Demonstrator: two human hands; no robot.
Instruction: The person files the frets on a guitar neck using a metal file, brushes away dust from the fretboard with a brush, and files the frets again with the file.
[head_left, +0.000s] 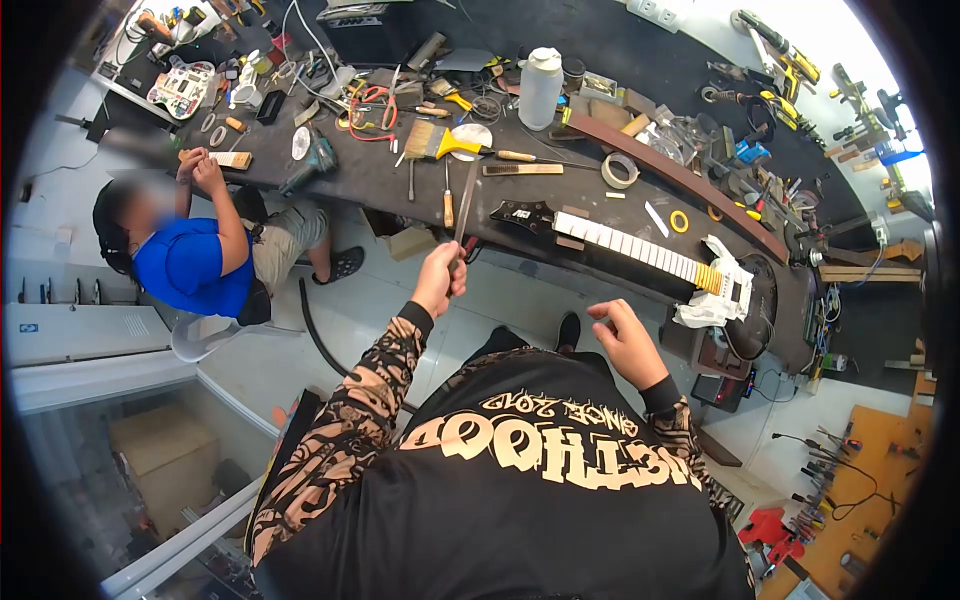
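My left hand (pixel 437 280) is closed round the lower end of a long, thin metal file (pixel 465 205), which points up over the bench edge. Loosely bent, with the fingers apart and nothing in them, my right hand (pixel 627 342) hangs in front of the bench. Beyond it lies an electric guitar, its black headstock (pixel 522 216) to the left. The fretboard (pixel 625 243) has white strips along most of its length and bare wood near the body. White paper or cloth (pixel 715 285) covers part of the guitar body.
The dark workbench (pixel 590 180) carries a wide brush (pixel 440 142), a white bottle (pixel 541 90), a tape roll (pixel 619 170), a long brown board (pixel 690 185) and a power drill (pixel 310 165). At the left a person in a blue shirt (pixel 195 262) sits handling a pale piece.
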